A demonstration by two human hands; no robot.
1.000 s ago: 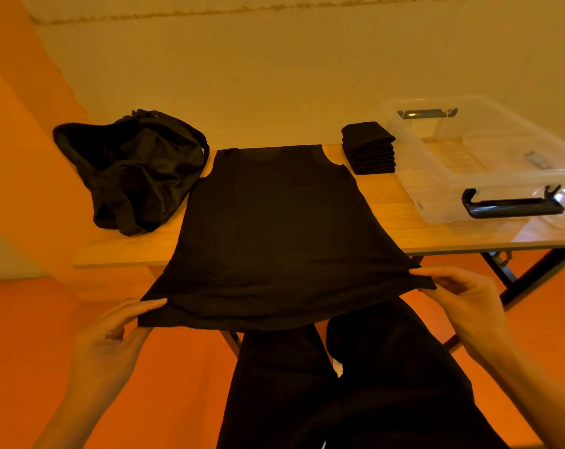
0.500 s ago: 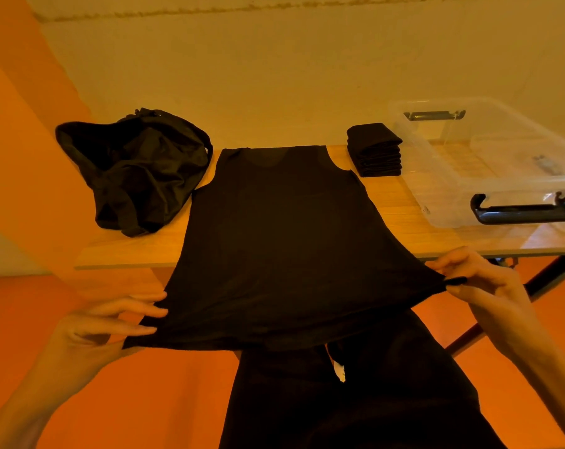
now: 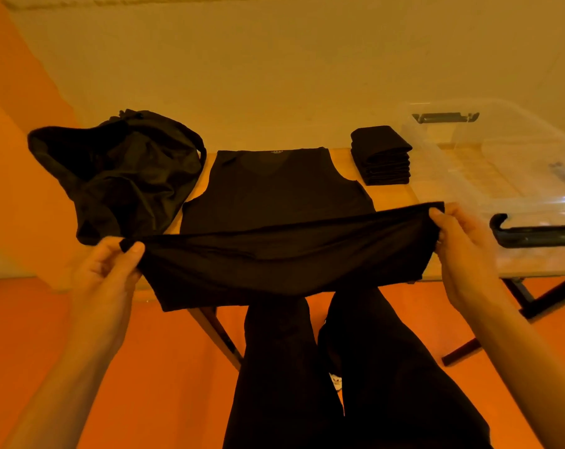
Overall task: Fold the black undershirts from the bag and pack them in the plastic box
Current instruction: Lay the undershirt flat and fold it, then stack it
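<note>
A black undershirt lies flat on the wooden table, neck toward the wall. Its bottom hem is lifted off the table and carried up over the lower body. My left hand pinches the hem's left corner; my right hand pinches the right corner. The black bag slumps at the table's left end. A stack of folded black undershirts sits at the back right, beside the clear plastic box.
The plastic box has black latch handles, one at the near end and one at the far end. A cream wall backs the table. My black-trousered legs stand against the table's front edge, over an orange floor.
Both hands have raised the hem from below the table edge and carried it forward over the shirt's lower part. The hem now hangs stretched between them above the table.
</note>
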